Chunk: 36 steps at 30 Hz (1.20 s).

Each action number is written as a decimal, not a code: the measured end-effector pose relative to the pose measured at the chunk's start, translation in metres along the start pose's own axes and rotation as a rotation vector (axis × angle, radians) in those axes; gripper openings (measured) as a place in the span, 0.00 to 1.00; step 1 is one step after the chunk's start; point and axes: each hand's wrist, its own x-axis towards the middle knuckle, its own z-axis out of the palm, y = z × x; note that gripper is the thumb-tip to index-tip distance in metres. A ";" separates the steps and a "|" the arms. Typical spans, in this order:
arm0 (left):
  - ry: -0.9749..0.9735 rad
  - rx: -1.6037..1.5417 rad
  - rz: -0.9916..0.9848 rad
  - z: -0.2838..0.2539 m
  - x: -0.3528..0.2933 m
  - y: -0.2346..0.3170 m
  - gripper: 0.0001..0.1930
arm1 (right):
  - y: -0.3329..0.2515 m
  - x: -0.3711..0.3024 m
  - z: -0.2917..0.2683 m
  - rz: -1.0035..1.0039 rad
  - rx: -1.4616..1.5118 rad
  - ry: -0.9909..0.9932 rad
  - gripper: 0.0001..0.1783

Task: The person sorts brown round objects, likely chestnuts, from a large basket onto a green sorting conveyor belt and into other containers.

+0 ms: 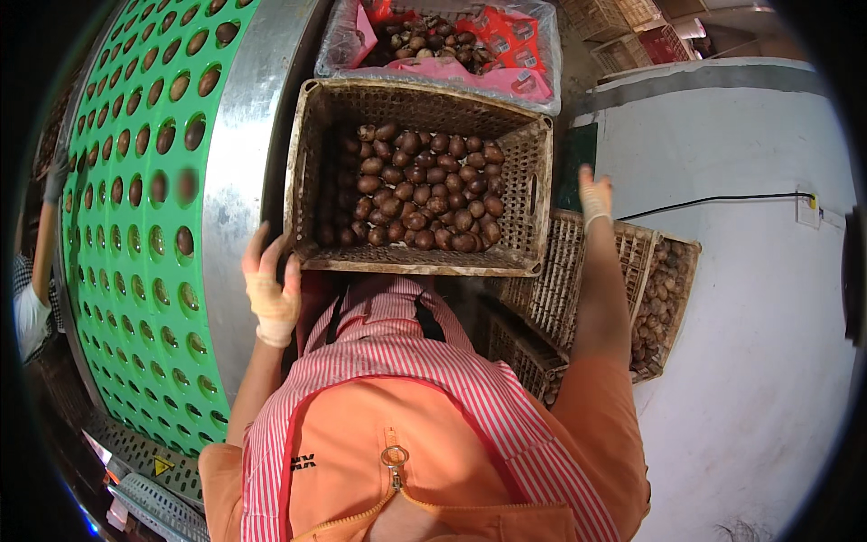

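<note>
A worn, brownish plastic crate [411,268] sits before me, its floor covered with dark brown, egg-shaped pieces [424,185]. My left hand [274,287], in a pale glove, is at the crate's near left corner with its fingers spread. Whether the fingertips touch the rim, I cannot tell. Out past the crate's right side is my right hand [595,195], also gloved at the wrist. Its fingers are raised and apart, and nothing shows in them.
A green panel [153,217] full of round holes, many holding brown pieces, runs along the left behind a metal edge [253,117]. A plastic-lined bin [442,72] stands beyond the crate. More crates [668,303] are stacked at right beside a white wall [750,271]. Another person's arm [42,244] shows far left.
</note>
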 end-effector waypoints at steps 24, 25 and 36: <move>-0.608 -0.059 -0.638 0.267 0.167 -0.107 0.34 | -0.186 -0.086 0.140 -0.170 -0.283 -0.441 0.38; -0.516 -0.084 -0.601 0.275 0.157 -0.106 0.33 | -0.182 -0.082 0.139 -0.196 -0.279 -0.456 0.38; -0.456 -0.877 -1.156 0.287 0.140 -0.152 0.38 | -0.174 -0.079 0.150 0.088 0.530 -0.828 0.39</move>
